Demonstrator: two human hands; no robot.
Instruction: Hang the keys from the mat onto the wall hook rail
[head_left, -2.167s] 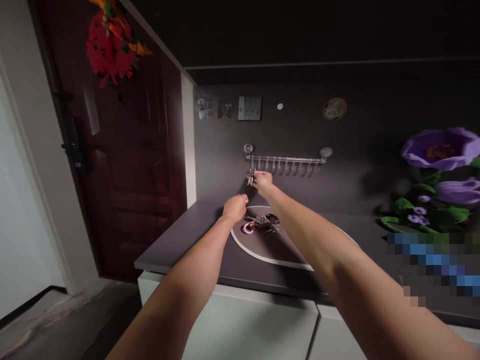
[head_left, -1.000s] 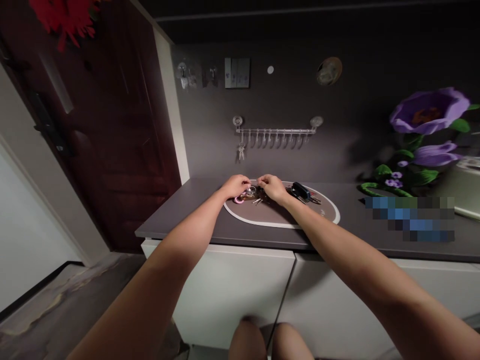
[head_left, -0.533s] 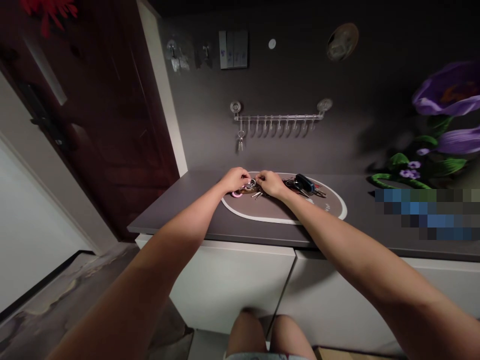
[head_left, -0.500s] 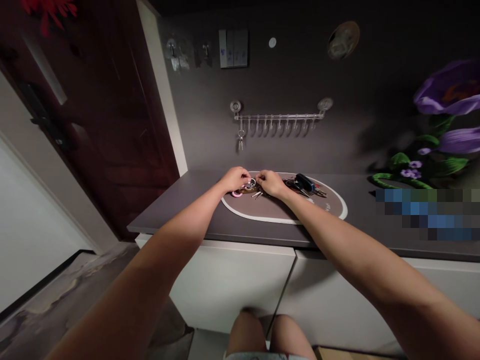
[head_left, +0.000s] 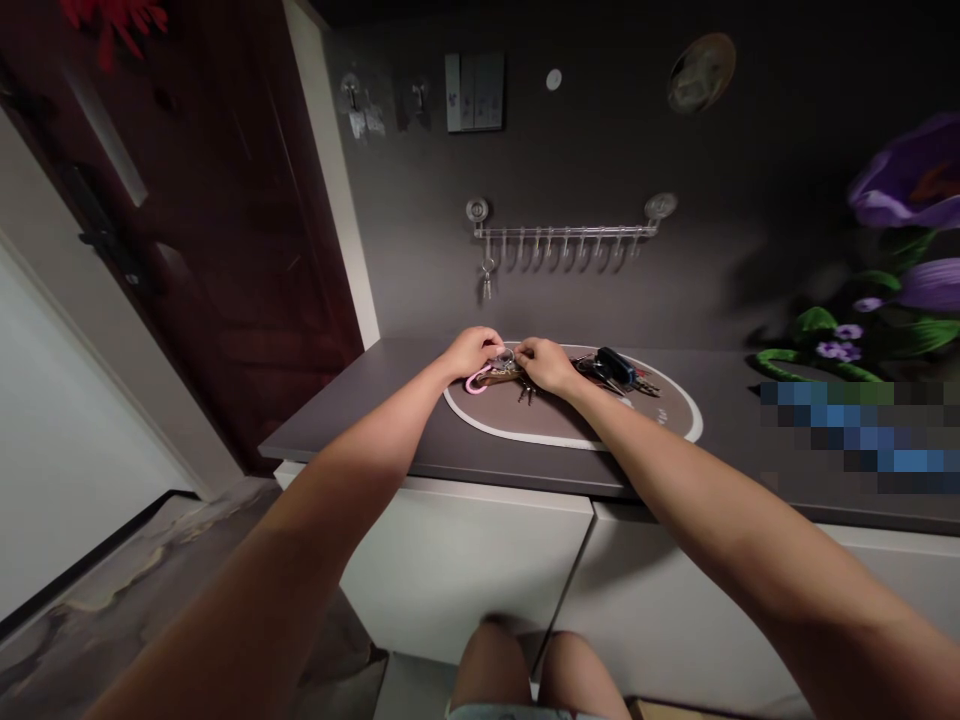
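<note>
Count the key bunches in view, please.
3: one key bunch on the hook rail, one on the mat between the left hand and right hand, one with a black fob at the mat's right. Hands may hide more.

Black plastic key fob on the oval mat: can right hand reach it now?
Likely yes: the right hand sits beside the black plastic key fob, only metal keys between them on the oval grey mat.

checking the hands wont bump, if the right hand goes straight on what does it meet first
Most likely the metal key ring just ahead of the right hand, with the left hand beyond it; depth is hard to judge.
</note>
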